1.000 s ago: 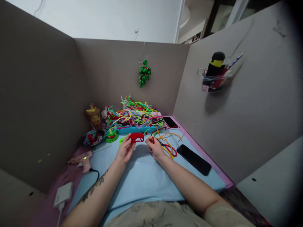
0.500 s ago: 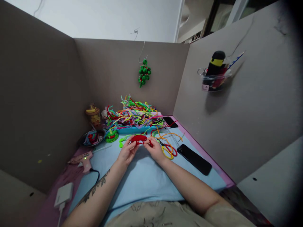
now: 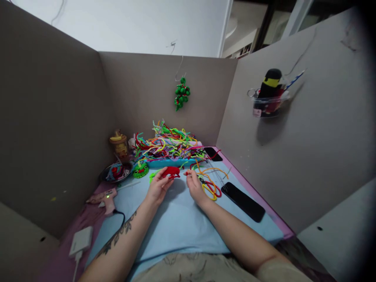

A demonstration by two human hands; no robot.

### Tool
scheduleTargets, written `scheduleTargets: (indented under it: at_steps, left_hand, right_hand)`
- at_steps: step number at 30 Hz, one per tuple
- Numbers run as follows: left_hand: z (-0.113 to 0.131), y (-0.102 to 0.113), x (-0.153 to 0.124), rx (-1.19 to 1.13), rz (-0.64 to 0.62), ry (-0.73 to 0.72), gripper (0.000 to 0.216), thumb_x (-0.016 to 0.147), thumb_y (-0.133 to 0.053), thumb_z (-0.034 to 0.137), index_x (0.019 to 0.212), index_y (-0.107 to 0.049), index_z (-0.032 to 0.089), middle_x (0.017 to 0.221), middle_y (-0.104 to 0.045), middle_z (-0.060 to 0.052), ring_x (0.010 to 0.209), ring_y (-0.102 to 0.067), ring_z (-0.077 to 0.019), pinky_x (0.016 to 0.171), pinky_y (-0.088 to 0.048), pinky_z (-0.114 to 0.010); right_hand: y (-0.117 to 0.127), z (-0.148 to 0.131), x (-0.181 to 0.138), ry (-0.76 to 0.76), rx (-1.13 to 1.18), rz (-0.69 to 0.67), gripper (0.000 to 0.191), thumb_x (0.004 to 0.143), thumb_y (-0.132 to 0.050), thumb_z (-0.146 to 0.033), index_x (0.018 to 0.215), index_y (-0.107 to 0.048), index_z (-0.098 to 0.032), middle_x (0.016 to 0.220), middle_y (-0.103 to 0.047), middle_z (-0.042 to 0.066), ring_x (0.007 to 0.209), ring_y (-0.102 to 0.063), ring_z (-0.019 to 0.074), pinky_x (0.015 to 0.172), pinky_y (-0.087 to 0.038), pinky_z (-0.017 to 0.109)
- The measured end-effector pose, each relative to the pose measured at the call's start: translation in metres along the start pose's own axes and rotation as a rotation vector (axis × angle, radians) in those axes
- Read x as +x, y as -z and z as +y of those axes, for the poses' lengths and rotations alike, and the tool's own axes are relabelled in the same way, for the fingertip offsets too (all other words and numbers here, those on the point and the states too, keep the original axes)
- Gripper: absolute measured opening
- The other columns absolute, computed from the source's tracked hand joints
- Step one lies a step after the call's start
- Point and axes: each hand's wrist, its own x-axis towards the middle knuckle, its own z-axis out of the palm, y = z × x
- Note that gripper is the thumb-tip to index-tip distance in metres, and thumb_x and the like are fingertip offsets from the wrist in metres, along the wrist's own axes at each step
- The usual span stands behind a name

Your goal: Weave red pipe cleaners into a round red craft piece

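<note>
My left hand [image 3: 158, 187] is closed on a red fuzzy piece [image 3: 172, 171], gripped at its left end between thumb and fingers. The piece looks made of chenille stems, with thin loops along its lower edge. To the right, my right hand [image 3: 194, 185] is pinched around a small red bit [image 3: 187, 173], apart from the larger piece. Whether that bit is a short stem end, I cannot tell. Beside my right hand lie scissors with yellow and red handles [image 3: 212, 191]. Bright green stems [image 3: 152, 175] show behind my left hand.
A blue tray [image 3: 164, 163] heaped with coloured chenille stems stands at the back. On the left are a green fuzzy figure [image 3: 140, 170], a bowl [image 3: 102, 175], a pink glue gun [image 3: 109, 199] and a white power block [image 3: 81, 240]. Black phones [image 3: 243, 201] and orange stems [image 3: 216, 170] lie right.
My right hand has moved right, away from the red piece, with a small red bit in its fingers. The red piece stays in my left hand, slightly turned. The camera view has shifted slightly.
</note>
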Motion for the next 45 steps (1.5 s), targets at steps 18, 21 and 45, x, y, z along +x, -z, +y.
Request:
scheduleTargets:
  at_steps: [18,21,45]
  left_hand:
    - [-0.01,-0.004,-0.003,0.178,-0.04,-0.014,0.05,0.057,-0.079,0.015,0.105,-0.066,0.016,0.113,-0.065,-0.011,0.086,-0.064,-0.0195,0.072,-0.047,-0.028]
    - [-0.013,-0.003,-0.003,0.174,-0.035,0.021,0.051,0.055,-0.079,0.014,0.104,-0.066,0.016,0.111,-0.065,-0.011,0.086,-0.063,-0.0189,0.073,-0.048,-0.029]
    - [-0.016,-0.003,0.0,0.112,0.057,0.008,0.054,0.051,-0.081,0.016,0.101,-0.063,0.014,0.089,-0.072,-0.008,0.078,-0.067,-0.0184,0.075,-0.05,-0.03]
  right_hand:
    - [-0.001,0.008,-0.001,0.211,-0.374,-0.121,0.015,0.086,-0.05,-0.018,0.085,-0.064,-0.021,0.084,-0.059,0.005,0.082,-0.055,0.0191,0.076,-0.042,0.032]
    - [-0.003,0.008,-0.003,0.259,-0.379,-0.119,0.014,0.086,-0.05,-0.017,0.086,-0.064,-0.02,0.085,-0.059,0.005,0.082,-0.056,0.0188,0.077,-0.044,0.032]
    - [-0.009,0.012,-0.003,0.188,-0.356,-0.058,0.007,0.081,-0.05,-0.018,0.078,-0.056,-0.02,0.077,-0.059,0.002,0.073,-0.054,0.0164,0.068,-0.041,0.027]
